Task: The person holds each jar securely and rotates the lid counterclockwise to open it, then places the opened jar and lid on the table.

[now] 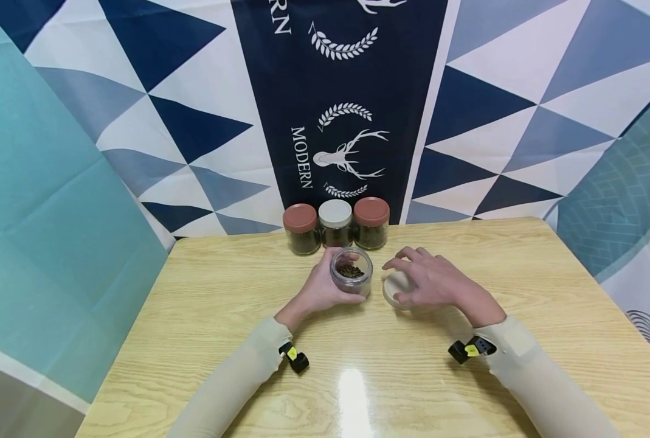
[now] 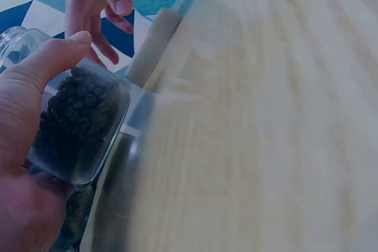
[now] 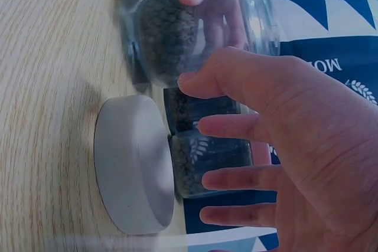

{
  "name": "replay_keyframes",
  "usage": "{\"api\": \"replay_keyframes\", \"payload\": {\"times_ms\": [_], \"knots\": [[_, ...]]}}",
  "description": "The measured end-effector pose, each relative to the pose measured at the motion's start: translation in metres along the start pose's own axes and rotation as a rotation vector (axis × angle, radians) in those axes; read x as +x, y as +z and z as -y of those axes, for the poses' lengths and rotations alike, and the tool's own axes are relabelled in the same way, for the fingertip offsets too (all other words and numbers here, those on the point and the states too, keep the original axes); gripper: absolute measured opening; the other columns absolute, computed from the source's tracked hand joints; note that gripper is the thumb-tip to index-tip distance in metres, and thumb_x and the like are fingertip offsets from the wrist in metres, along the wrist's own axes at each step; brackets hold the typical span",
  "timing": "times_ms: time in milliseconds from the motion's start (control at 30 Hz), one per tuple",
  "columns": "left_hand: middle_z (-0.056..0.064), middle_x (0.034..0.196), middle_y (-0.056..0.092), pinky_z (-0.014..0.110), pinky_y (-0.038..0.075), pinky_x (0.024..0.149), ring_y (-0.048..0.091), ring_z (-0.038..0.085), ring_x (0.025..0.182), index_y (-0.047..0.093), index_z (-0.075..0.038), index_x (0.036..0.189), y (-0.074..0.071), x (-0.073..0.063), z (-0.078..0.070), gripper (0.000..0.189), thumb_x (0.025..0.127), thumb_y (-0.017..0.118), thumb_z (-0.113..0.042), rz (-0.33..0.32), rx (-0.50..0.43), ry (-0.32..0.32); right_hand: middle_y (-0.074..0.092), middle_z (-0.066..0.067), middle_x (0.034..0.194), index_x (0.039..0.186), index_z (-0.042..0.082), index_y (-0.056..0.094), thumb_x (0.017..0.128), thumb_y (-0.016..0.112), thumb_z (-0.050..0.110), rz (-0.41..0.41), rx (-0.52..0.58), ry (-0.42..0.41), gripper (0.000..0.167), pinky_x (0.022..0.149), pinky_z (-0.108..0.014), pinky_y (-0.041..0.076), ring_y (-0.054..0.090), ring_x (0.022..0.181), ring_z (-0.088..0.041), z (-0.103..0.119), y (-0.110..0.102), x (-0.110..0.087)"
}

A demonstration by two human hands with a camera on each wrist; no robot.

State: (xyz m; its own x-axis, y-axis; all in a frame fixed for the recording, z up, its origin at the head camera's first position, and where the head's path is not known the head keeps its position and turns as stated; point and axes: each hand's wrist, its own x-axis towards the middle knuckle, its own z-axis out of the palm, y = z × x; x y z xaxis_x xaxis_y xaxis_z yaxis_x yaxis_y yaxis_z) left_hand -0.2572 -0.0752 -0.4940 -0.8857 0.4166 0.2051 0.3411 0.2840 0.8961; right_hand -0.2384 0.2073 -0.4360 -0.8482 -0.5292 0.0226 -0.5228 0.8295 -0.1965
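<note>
Both hands work near the middle of the table (image 1: 221, 274), and they do different things. With fingers and thumb curled around the glass, the left hand (image 1: 323, 287) grips an uncovered jar (image 1: 352, 271), which holds small dark pieces; I cannot tell whether its base touches the table. If this grip becomes loose or the jar leans too much, the pieces could spill, because nothing covers the mouth. Just beside it, the right hand (image 1: 431, 278) is spread over a pale lid (image 1: 393, 288); its fingers are apart and relaxed, and it seems to hold nothing. A careless touch there could push the lid away. Farther, near the wall cloth (image 1: 352, 85), stand a left red-capped jar (image 1: 301, 229), a white-capped jar (image 1: 335, 222) and a right red-capped jar (image 1: 371, 222). They are close behind the left hand, so a backward movement could knock them.
</note>
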Motion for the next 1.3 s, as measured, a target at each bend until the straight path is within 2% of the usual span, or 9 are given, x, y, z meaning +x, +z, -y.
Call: {"api": "replay_keyframes", "payload": {"times_ms": [300,533,800,1000,1100,1167,1300], "knots": [[0.012,0.154,0.071,0.045,0.048,0.131,0.066,0.028,0.146,0.046,-0.012,0.157,0.004,-0.001,0.01,0.104,0.073,0.107,-0.015,0.034,-0.004,-0.028,0.068,-0.017,0.146,0.144,0.023,0.074,0.085,0.087,0.043,-0.009,0.019,-0.009,0.064,0.092,-0.067,0.06,0.067,0.127,-0.042,0.0,0.002,0.002],[0.013,0.154,0.072,0.047,0.048,0.131,0.067,0.029,0.148,0.045,-0.014,0.162,0.002,-0.004,0.005,0.108,0.073,0.107,-0.016,0.055,0.002,-0.071,0.068,-0.017,0.147,0.144,0.023,0.074,0.087,0.086,0.041,-0.014,0.012,-0.013,0.061,0.092,-0.066,0.06,0.067,0.127,-0.042,0.001,0.0,0.001],[0.013,0.156,0.072,0.047,0.047,0.131,0.067,0.027,0.149,0.043,-0.014,0.162,0.0,-0.004,0.004,0.111,0.072,0.107,-0.014,0.061,0.008,-0.082,0.068,-0.017,0.145,0.143,0.022,0.074,0.087,0.085,0.04,-0.023,0.01,-0.024,0.059,0.09,-0.065,0.06,0.068,0.126,-0.042,0.003,-0.001,0.002],[0.012,0.16,0.068,0.048,0.043,0.135,0.064,0.029,0.153,0.038,-0.014,0.164,-0.003,-0.006,0.006,0.114,0.073,0.106,-0.011,0.057,-0.011,-0.066,0.068,-0.017,0.147,0.143,0.022,0.074,0.088,0.085,0.039,-0.014,0.012,-0.016,0.059,0.091,-0.066,0.06,0.068,0.128,-0.043,0.004,-0.002,0.002],[0.015,0.162,0.067,0.048,0.045,0.134,0.063,0.032,0.154,0.039,-0.013,0.165,-0.009,-0.006,0.007,0.103,0.083,0.101,-0.017,0.071,-0.025,-0.025,0.067,-0.019,0.15,0.143,0.022,0.074,0.088,0.085,0.039,-0.01,0.013,-0.01,0.059,0.091,-0.066,0.06,0.068,0.13,-0.044,0.005,-0.004,0.001],[0.015,0.162,0.067,0.049,0.048,0.131,0.064,0.033,0.153,0.041,-0.012,0.164,-0.013,-0.003,0.019,0.088,0.094,0.092,-0.026,0.083,-0.023,0.019,0.066,-0.019,0.151,0.143,0.022,0.074,0.088,0.085,0.039,-0.008,0.013,-0.008,0.059,0.091,-0.067,0.06,0.068,0.131,-0.045,0.005,-0.005,0.0],[0.008,0.16,0.068,0.048,0.053,0.127,0.063,0.023,0.153,0.048,-0.02,0.163,-0.018,0.014,0.069,0.066,0.108,0.073,-0.045,0.083,-0.018,0.117,0.066,-0.021,0.153,0.143,0.021,0.073,0.088,0.084,0.038,-0.008,0.012,-0.018,0.059,0.091,-0.067,0.061,0.069,0.131,-0.048,0.005,-0.008,0.0]]}}
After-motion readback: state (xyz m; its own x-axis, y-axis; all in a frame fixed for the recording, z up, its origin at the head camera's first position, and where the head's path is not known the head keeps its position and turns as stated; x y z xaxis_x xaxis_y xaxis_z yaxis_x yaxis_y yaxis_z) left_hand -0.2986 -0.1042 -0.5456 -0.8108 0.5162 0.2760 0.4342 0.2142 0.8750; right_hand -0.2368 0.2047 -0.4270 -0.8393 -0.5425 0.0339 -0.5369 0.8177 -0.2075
